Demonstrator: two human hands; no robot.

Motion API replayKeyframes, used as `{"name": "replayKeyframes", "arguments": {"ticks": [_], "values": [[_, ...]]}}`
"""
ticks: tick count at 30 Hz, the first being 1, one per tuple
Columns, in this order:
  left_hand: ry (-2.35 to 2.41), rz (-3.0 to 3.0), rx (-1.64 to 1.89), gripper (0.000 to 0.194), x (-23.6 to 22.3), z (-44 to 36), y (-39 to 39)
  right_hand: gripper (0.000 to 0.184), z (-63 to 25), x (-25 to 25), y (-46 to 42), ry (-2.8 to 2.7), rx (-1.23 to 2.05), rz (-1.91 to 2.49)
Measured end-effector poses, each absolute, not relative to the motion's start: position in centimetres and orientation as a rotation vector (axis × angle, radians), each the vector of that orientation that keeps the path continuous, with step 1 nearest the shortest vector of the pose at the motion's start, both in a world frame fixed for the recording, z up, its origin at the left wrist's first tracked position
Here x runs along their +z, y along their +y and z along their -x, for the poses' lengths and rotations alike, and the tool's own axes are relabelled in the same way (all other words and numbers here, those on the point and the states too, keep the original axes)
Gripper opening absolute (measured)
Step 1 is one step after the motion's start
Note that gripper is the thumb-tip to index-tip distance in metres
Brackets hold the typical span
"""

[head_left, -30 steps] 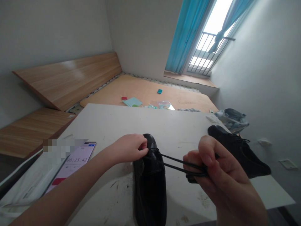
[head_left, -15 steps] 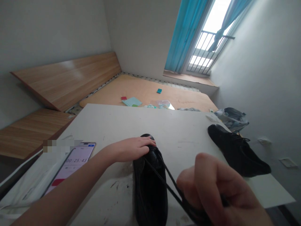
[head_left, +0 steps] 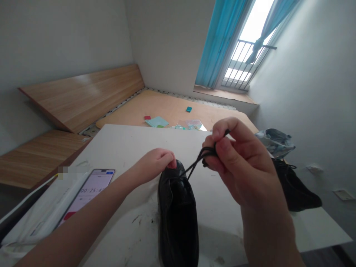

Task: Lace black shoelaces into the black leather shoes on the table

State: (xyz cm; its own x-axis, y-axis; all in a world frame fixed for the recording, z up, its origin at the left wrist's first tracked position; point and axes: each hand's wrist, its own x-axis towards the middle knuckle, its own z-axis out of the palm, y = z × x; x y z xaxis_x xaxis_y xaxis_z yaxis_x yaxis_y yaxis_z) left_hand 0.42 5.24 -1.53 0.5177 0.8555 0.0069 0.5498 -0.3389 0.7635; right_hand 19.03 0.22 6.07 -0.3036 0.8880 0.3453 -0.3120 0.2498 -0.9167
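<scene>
A black lace-up shoe [head_left: 180,222] rests upright on the white table, its toe pointing away from me. My left hand [head_left: 160,163] is closed at the toe, fingers curled down against its left side; the fingertips are partly hidden. Above and to the right of the shoe, my right hand [head_left: 236,159] pinches the black shoelaces [head_left: 198,159] between thumb and fingers. The laces run taut from the shoe's front up to that hand, with some looped around the fingers.
A second black shoe [head_left: 297,189] stands at the right, partly behind my right wrist. At the left lie a phone [head_left: 93,185] showing a timer and a white packet [head_left: 55,207]. Beyond the table [head_left: 125,144] is a bed [head_left: 164,102] with small packets on it.
My right hand has risen and moved away from me, drawing the laces from near the shoe's opening to beyond its front. My left hand's fingers have curled in at the toe.
</scene>
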Motion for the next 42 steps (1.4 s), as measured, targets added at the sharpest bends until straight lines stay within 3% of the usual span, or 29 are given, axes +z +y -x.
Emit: {"name": "replayKeyframes", "arguments": {"ticks": [3, 6, 10, 15, 19, 26, 34, 36, 39, 42], "values": [[1.048, -1.959, 0.496, 0.041, -0.3, 0.3, 4.4, 0.008, -18.7, 6.6, 1.0, -1.412, 1.166, 0.654], [0.964, -1.945, 0.410, 0.031, 0.3, 0.6, 3.0, 0.008, -18.3, 6.3, 1.4, -1.442, 1.171, 0.640], [1.024, -1.992, 0.465, 0.036, 0.2, 0.0, 1.9, 0.008, -18.3, 5.7, 1.6, -1.511, 1.211, 0.637], [0.721, -1.703, 0.488, 0.015, 0.9, -0.4, 2.2, 0.005, -19.3, 5.1, 2.9, -1.590, 1.048, 0.730], [0.711, -1.507, 0.728, 0.030, 1.1, 0.0, 3.0, 0.007, -21.0, 4.3, 5.4, -1.593, 0.818, 0.914], [0.670, -1.347, 0.908, 0.040, 0.2, 0.0, 3.8, 0.012, -24.0, 4.0, 8.6, -0.998, 1.291, 0.753], [0.579, -1.090, 1.152, 0.034, 2.1, 0.6, 3.6, 0.021, -26.0, 3.5, 10.5, -0.725, 1.362, 0.707], [0.557, -1.001, 1.230, 0.029, 2.6, 1.5, 3.9, 0.017, -26.5, 3.3, 10.8, -0.811, 1.246, 0.747], [0.588, -0.979, 1.306, 0.020, 3.1, 3.6, 4.6, 0.003, -26.8, 2.7, 10.1, -1.054, 0.786, 0.902], [0.650, -1.082, 1.199, 0.007, 3.1, 5.9, 5.2, 0.011, -26.6, 1.2, 7.9, -1.477, 0.697, 1.142]]}}
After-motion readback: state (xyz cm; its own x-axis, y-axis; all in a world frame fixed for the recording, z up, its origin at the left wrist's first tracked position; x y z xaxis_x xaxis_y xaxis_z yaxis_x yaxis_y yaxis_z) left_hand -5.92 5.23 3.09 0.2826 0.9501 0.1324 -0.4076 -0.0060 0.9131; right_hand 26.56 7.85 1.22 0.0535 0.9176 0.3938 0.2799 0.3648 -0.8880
